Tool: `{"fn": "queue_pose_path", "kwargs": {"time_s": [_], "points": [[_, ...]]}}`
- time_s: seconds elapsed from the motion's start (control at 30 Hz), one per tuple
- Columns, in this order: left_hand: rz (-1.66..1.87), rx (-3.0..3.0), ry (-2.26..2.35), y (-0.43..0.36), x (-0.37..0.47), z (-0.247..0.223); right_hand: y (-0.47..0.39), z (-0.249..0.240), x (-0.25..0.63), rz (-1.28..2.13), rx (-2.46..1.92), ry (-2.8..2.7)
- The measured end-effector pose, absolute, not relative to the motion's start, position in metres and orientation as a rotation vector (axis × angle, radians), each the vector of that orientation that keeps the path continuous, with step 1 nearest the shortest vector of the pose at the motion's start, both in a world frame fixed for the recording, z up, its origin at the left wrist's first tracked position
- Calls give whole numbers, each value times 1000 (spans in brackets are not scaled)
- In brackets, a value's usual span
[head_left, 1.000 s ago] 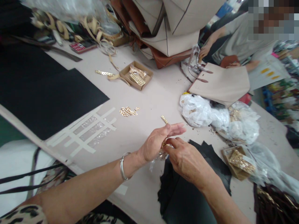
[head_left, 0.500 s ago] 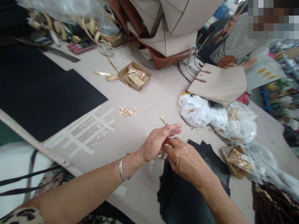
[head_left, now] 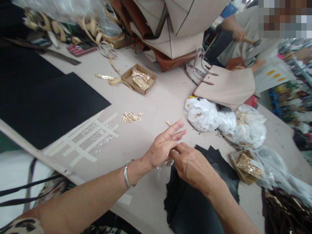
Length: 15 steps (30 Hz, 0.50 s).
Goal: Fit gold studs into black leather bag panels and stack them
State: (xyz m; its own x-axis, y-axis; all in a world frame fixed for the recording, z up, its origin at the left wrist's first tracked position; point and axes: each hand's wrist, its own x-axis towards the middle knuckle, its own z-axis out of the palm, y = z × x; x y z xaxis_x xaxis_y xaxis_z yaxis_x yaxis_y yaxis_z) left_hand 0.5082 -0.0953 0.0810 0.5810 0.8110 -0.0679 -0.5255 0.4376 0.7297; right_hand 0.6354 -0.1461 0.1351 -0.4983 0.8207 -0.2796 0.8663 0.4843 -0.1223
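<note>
My left hand (head_left: 162, 148) and my right hand (head_left: 192, 165) meet over the table, their fingertips pressed together. A small clear plastic bag (head_left: 168, 162) hangs crumpled under the pinch, mostly hidden by the hands. The left thumb bends in to the bag while other left fingers point away, stretched out. My right fingers are curled closed on the bag. Just past the left fingertips lies a short gold chain piece (head_left: 168, 123). A loose cluster of gold chain links (head_left: 131, 117) rests farther left on the table.
A cardboard box (head_left: 152, 85) holds packed gold pieces; another box (head_left: 234, 162) stands at right. Black sheets (head_left: 56, 107) lie left, black leather (head_left: 202, 201) under my right arm. White plastic bundles (head_left: 201, 113), stacked bags (head_left: 175, 45) and a co-worker's hand with a hammer (head_left: 248, 40) are beyond.
My left fingers have lifted and spread, and the thumb has moved down to the right fingertips. The co-worker's hammer has come down. The view has shifted slightly.
</note>
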Motion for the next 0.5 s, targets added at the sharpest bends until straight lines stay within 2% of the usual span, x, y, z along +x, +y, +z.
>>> {"fn": "queue_pose_path", "kwargs": {"time_s": [0.3, 0.5], "points": [[892, 683, 513, -95, 507, 85, -146, 132, 633, -428, 1492, 2602], [867, 795, 559, -98, 504, 84, -152, 113, 635, -250, 1632, 2843]]}}
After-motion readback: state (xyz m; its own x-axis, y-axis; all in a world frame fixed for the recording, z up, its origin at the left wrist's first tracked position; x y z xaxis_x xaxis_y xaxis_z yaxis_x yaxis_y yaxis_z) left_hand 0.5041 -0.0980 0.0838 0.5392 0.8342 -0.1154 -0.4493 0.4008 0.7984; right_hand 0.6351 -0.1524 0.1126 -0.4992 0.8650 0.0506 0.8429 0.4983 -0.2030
